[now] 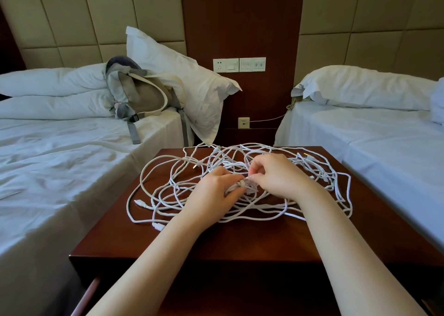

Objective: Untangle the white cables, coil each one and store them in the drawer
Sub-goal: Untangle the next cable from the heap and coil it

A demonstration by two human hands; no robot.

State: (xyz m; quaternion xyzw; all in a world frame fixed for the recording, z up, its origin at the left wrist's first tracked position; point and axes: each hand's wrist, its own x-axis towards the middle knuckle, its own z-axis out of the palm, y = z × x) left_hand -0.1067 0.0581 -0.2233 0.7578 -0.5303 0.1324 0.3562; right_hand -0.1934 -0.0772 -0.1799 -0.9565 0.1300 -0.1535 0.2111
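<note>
Two beds (60, 171) flank the nightstand (216, 241) bearing white cables (233, 165).

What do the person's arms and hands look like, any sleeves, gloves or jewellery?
The left forearm and right forearm are bare to the frame's edge, no sleeves showing. The left hand and right hand wear no gloves; no watch, bracelet or ring is visible.

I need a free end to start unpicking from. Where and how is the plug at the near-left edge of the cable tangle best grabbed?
Pinch the plug by its stiff body, not the cord, coming from the near left. It lies flat on the nightstand at the outer edge of the white cables, apparently with nothing crossing it, so it should probably draw out cleanly that way.
</note>
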